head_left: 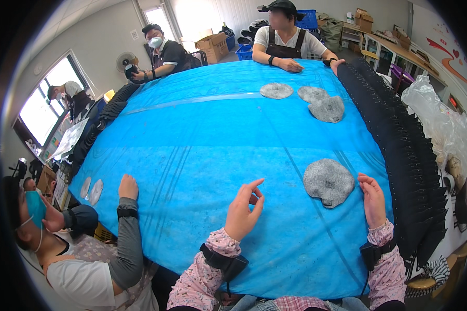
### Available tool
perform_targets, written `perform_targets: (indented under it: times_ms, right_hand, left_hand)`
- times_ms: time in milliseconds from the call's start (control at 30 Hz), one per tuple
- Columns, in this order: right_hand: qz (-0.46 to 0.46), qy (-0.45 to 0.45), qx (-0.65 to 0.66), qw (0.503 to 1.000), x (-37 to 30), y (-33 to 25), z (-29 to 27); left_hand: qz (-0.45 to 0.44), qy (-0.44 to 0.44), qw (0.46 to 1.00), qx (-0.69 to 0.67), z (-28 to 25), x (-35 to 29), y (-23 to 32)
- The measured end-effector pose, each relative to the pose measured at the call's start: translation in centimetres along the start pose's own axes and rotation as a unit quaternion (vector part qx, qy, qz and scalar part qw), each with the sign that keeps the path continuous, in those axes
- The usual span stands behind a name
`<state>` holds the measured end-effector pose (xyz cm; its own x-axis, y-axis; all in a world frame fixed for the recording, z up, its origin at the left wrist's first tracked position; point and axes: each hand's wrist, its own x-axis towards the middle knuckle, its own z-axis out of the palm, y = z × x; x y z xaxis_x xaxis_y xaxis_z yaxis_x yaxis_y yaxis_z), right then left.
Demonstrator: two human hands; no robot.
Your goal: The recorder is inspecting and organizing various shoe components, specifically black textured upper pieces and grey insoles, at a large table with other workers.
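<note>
Grey disc (329, 179): probably light, soft; best pinched at rim. Right hand (373, 201) just beside disc, left hand (244, 210) left of disc; both empty, half-curled.

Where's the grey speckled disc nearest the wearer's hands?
Head view, right of centre: the grey speckled disc lies flat on the blue table cover between the wearer's left hand and right hand, closer to the right.

Your fingers (252, 186) are bare. Your left sleeve (194, 282) and right sleeve (394, 274): pale pink, small floral print. Over each you wear a black strap with a boxy black module (236, 269), thin dark cable (367, 282) below. Pink plaid cloth (303, 304) at your waist.
</note>
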<state>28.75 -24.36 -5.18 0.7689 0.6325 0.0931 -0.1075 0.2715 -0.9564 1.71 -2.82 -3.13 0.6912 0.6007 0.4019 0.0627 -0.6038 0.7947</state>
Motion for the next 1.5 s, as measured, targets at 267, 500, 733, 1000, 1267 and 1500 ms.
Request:
perform_targets:
  times_ms: [267,500,733,1000,1267,1500]
  right_hand:
    - [-0.003,-0.001,-0.003,1.0,0.0,0.0,0.0]
    - [-0.005,-0.002,-0.001,1.0,0.0,0.0,0.1]
    - [-0.006,-0.002,0.0,1.0,-0.1,-0.1,-0.1]
    - [-0.003,-0.006,0.002,1.0,-0.1,-0.1,0.3]
    - [-0.002,0.037,-0.001,0.999,-0.7,-0.4,-0.6]
    - [0.01,0.012,-0.007,1.0,-0.4,-0.7,0.5]
  left_hand:
    - [-0.016,-0.018,1.0,0.003,-0.1,0.1,0.4]
    - [-0.014,0.013,0.999,-0.031,0.2,0.0,-0.1]
    - [-0.011,-0.001,1.0,-0.026,0.3,0.1,0.1]
    - [-0.056,-0.076,0.995,-0.03,-0.7,-0.3,-1.1]
    - [-0.033,-0.027,0.997,-0.067,0.9,0.1,0.5]
    - [-0.039,-0.047,0.997,-0.037,0.8,-0.3,-0.4]
